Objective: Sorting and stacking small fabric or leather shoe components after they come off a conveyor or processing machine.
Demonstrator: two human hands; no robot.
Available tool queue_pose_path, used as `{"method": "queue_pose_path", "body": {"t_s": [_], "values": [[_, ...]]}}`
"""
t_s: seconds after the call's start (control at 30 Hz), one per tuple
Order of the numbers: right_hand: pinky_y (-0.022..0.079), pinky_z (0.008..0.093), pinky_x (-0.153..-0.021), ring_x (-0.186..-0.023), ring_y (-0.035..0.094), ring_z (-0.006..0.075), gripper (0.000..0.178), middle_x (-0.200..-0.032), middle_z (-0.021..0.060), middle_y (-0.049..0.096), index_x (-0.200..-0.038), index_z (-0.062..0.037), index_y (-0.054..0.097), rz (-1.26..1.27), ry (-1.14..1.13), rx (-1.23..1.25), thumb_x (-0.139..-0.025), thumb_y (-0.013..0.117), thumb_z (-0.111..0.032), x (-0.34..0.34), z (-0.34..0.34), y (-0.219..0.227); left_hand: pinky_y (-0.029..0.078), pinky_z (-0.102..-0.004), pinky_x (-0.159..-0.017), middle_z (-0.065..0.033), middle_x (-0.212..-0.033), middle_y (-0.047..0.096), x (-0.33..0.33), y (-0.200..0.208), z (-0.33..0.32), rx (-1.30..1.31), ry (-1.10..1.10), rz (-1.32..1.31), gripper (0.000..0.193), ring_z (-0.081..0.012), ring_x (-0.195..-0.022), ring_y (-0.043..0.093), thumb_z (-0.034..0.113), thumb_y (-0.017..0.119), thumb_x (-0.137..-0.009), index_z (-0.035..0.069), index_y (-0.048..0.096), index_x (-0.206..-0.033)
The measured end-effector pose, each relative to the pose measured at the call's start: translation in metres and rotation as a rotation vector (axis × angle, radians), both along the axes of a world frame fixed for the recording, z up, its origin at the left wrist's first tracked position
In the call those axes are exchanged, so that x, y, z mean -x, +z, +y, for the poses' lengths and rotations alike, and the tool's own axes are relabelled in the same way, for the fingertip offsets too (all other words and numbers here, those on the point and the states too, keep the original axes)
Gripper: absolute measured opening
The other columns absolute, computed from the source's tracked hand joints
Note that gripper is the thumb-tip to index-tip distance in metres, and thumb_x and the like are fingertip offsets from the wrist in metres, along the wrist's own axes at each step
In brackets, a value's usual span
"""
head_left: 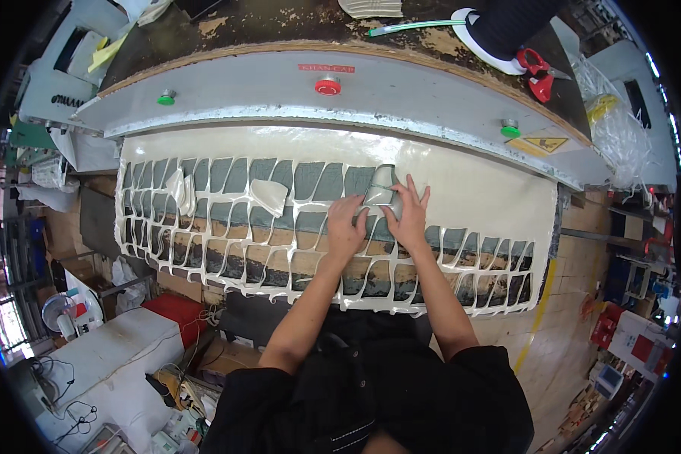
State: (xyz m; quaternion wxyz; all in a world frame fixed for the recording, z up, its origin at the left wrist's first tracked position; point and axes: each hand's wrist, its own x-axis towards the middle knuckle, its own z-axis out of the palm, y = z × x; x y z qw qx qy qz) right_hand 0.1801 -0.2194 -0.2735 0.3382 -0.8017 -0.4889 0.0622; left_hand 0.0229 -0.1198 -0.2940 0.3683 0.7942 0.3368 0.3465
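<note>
A small, curved, pale grey piece that looks like a cutting die [380, 185] lies on the cream sheet [477, 189], at the edge where its cut-out holes end. My left hand [346, 227] grips its near left side, thumb and fingers bent. On its right side my right hand [410, 216] holds it between thumb and index finger, the other fingers stretched away. Rows of openings in the sheet leave a thin web [291, 246]. Loose cream cut pieces [268, 197] rest on that web to the left, some stacked [180, 191].
Beyond the sheet runs a grey machine beam [242, 87] with a red button [328, 86] and two green buttons [510, 129]. On its top lie red-handled scissors [536, 72], a green pen-like tool [416, 27] and a black spool [514, 26]. A fan [59, 314] stands at left.
</note>
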Motion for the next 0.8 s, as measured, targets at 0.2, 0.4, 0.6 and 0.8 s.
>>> {"method": "queue_pose_path", "body": {"t_s": [0.2,0.4,0.6,0.8], "values": [[0.007,0.0714,-0.128,-0.157,0.043,0.0396,0.054,-0.144,0.0186,0.068,-0.137,-0.0112,0.055,-0.004,0.001,-0.012,-0.091,0.083,-0.016,0.004,-0.001,-0.002,0.050,-0.0486,-0.106,-0.0196,-0.120,0.076,0.004,-0.002,0.004,-0.025,-0.010,-0.050,0.032,-0.0391,-0.114,0.070,0.009,0.079,-0.091,0.005,0.076,-0.123],[0.008,0.0694,-0.129,-0.157,0.043,0.0390,0.056,-0.145,0.0218,0.067,-0.138,-0.0107,0.054,-0.050,-0.004,-0.001,-0.091,0.084,-0.017,-0.004,0.002,-0.003,0.048,-0.0494,-0.106,-0.0175,-0.119,0.076,0.001,0.006,0.010,0.027,-0.022,-0.076,0.032,-0.0385,-0.113,0.069,0.010,0.076,-0.092,0.006,0.076,-0.124],[0.009,0.0737,-0.127,-0.156,0.045,0.0402,0.055,-0.148,0.0200,0.066,-0.137,-0.0113,0.056,-0.039,0.000,-0.002,-0.090,0.084,-0.019,0.002,0.000,-0.006,0.047,-0.0501,-0.106,-0.0164,-0.115,0.075,0.007,0.007,0.010,0.015,-0.031,-0.076,0.031,-0.0384,-0.112,0.068,0.008,0.074,-0.091,0.006,0.076,-0.122],[0.008,0.0727,-0.128,-0.156,0.045,0.0402,0.058,-0.147,0.0205,0.066,-0.139,-0.0115,0.055,-0.069,-0.002,-0.013,-0.090,0.084,-0.020,-0.002,0.000,-0.004,0.047,-0.0505,-0.107,-0.0175,-0.116,0.076,0.008,0.008,0.010,0.004,-0.047,-0.104,0.031,-0.0396,-0.112,0.068,0.007,0.074,-0.092,0.005,0.075,-0.124]]}}
